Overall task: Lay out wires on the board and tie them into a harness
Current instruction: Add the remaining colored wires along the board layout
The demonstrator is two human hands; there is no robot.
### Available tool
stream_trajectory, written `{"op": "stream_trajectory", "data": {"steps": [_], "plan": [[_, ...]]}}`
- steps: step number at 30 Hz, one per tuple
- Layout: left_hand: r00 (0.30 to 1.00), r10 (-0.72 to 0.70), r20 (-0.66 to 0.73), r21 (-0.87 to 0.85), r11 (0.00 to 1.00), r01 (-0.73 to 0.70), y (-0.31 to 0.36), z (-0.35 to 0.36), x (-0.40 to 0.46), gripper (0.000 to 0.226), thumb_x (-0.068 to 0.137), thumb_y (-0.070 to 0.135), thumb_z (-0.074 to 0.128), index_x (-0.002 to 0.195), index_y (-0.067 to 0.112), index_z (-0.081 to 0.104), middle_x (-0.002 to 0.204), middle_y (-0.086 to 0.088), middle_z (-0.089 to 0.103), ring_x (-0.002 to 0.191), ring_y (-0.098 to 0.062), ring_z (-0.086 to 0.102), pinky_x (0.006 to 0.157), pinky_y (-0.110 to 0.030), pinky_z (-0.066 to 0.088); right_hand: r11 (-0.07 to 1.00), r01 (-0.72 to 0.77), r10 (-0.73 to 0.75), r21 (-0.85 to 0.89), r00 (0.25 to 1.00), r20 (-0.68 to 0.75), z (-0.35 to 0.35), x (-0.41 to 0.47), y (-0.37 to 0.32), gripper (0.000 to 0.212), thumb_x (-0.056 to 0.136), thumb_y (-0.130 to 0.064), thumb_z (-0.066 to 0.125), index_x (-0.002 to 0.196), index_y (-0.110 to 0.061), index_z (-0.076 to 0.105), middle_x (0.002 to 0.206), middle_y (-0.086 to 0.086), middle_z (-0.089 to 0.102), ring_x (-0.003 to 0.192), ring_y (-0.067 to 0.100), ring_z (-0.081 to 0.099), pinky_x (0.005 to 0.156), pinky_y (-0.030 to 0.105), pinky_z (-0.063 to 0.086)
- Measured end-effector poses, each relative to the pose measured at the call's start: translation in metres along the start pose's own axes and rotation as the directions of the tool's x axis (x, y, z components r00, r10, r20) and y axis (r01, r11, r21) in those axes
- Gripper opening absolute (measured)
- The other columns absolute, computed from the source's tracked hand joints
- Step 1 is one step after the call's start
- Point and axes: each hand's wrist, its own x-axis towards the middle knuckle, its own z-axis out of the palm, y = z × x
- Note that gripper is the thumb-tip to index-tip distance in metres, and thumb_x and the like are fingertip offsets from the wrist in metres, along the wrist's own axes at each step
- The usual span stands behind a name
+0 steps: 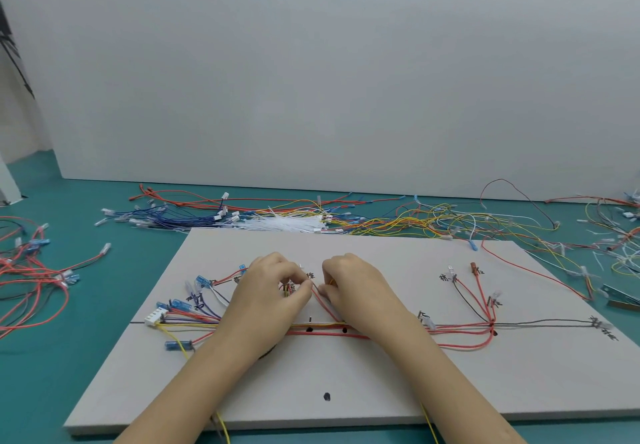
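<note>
Both hands work mid-board: left hand (273,284) pinches wire ends at a marked post; right hand (349,284), fingers curled, presses a red wire (322,301). Step: routing. Next, seat it along the trunk bundle (322,326) on the board (381,384); white cable ties (284,223) lie beyond.

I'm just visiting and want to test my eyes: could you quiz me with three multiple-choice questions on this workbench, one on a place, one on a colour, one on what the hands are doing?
1. Where is the pile of white ties?
A. behind the board
B. on the board
C. in a hand

2. What colour is the table?
A. teal
B. brown
C. black

3. What are both hands doing?
A. resting flat
B. pinching wires
C. holding scissors

Answers:
A, the white ties lie past the board's far edge.
A, the table is teal.
B, left hand and right hand pinch wires mid-board.
</note>
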Motion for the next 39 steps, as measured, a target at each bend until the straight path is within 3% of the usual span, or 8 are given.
{"op": "stream_trajectory", "data": {"steps": [7, 13, 16, 21, 25, 29, 35, 39], "plan": [[0.994, 0.053, 0.093, 0.026, 0.998, -0.055, 0.0, 0.004, -0.001, 0.027, 0.086, 0.021, 0.067, 0.069, 0.04, 0.059, 0.078, 0.013, 0.056, 0.087, -0.009, 0.052, 0.08, -0.027, 0.04, 0.997, -0.068, 0.068, 0.043, 0.998, -0.003, 0.0, -0.004, 0.006, 0.017, 0.09, -0.028, 0.061, 0.087, -0.011, 0.065, 0.098, 0.005, 0.065, 0.102, 0.021, 0.052, 0.08, 0.031, 0.042], [0.989, 0.079, 0.125, 0.07, 0.994, -0.088, -0.004, 0.005, -0.001, 0.013, 0.089, 0.022, 0.064, 0.084, 0.031, 0.072, 0.084, 0.017, 0.058, 0.092, -0.008, 0.048, 0.083, -0.02, 0.032, 0.998, -0.054, 0.054, 0.013, 0.999, 0.007, 0.002, -0.012, 0.005, 0.02, 0.093, -0.024, 0.056, 0.094, -0.009, 0.069, 0.111, 0.001, 0.06, 0.113, 0.018, 0.043, 0.082, 0.035, 0.047], [0.984, 0.094, 0.151, 0.098, 0.989, -0.11, -0.003, 0.007, -0.001, 0.015, 0.091, 0.022, 0.062, 0.094, 0.03, 0.075, 0.087, 0.018, 0.058, 0.095, -0.01, 0.046, 0.086, -0.02, 0.03, 1.0, -0.01, 0.01, -0.017, 1.0, -0.006, 0.001, -0.018, 0.004, 0.023, 0.096, -0.019, 0.05, 0.097, -0.007, 0.069, 0.12, -0.003, 0.055, 0.117, 0.018, 0.038, 0.075, 0.032, 0.044], [0.97, 0.15, 0.191, 0.01, 0.988, -0.155, 0.001, 0.008, -0.003, 0.018, 0.09, 0.017, 0.063, 0.094, 0.029, 0.076, 0.087, 0.014, 0.065, 0.09, -0.006, 0.053, 0.084, -0.018, 0.037, 1.0, -0.004, 0.004, 0.007, 1.0, -0.01, 0.001, -0.023, 0.008, 0.024, 0.095, -0.024, 0.052, 0.094, -0.011, 0.071, 0.112, -0.006, 0.051, 0.108, 0.015, 0.036, 0.067, 0.031, 0.039], [0.959, 0.154, 0.239, 0.043, 0.985, -0.169, 0.0, 0.01, -0.004, 0.018, 0.093, 0.022, 0.06, 0.1, 0.031, 0.074, 0.093, 0.016, 0.063, 0.093, 0.0, 0.047, 0.087, -0.011, 0.029, 0.999, -0.008, 0.008, 0.036, 1.0, -0.008, 0.0, -0.026, 0.008, 0.024, 0.095, -0.026, 0.053, 0.095, -0.013, 0.072, 0.106, -0.003, 0.048, 0.104, 0.016, 0.039, 0.069, 0.032, 0.042], [0.951, 0.144, 0.274, 0.051, 0.985, -0.164, -0.002, 0.013, -0.005, 0.024, 0.097, 0.024, 0.053, 0.114, 0.032, 0.069, 0.099, 0.01, 0.06, 0.099, -0.007, 0.048, 0.091, -0.021, 0.036, 0.985, -0.087, 0.092, 0.149, 0.996, -0.024, 0.0, -0.028, 0.007, 0.02, 0.093, -0.022, 0.055, 0.093, -0.011, 0.072, 0.1, 0.001, 0.049, 0.09, 0.024, 0.056, 0.075, 0.038, 0.047], [0.942, 0.113, 0.316, 0.134, 0.978, -0.162, -0.004, 0.016, -0.006, 0.03, 0.099, 0.03, 0.047, 0.125, 0.036, 0.062, 0.101, 0.009, 0.053, 0.102, -0.009, 0.044, 0.094, -0.032, 0.039, 0.958, -0.145, 0.157, 0.247, 0.987, -0.032, 0.003, -0.023, 0.011, 0.012, 0.087, -0.021, 0.061, 0.08, -0.016, 0.069, 0.093, -0.003, 0.051, 0.088, 0.019, 0.056, 0.077, 0.037, 0.047], [0.939, 0.098, 0.329, 0.146, 0.977, -0.153, -0.004, 0.017, -0.006, 0.029, 0.099, 0.03, 0.047, 0.12, 0.04, 0.065, 0.098, 0.011, 0.049, 0.101, -0.01, 0.043, 0.093, -0.033, 0.039, 0.922, -0.16, 0.144, 0.353, 0.987, 0.07, 0.002, -0.024, 0.022, 0.012, 0.087, -0.026, 0.065, 0.076, -0.025, 0.069, 0.095, -0.006, 0.053, 0.092, 0.013, 0.055, 0.082, 0.035, 0.046]]}}
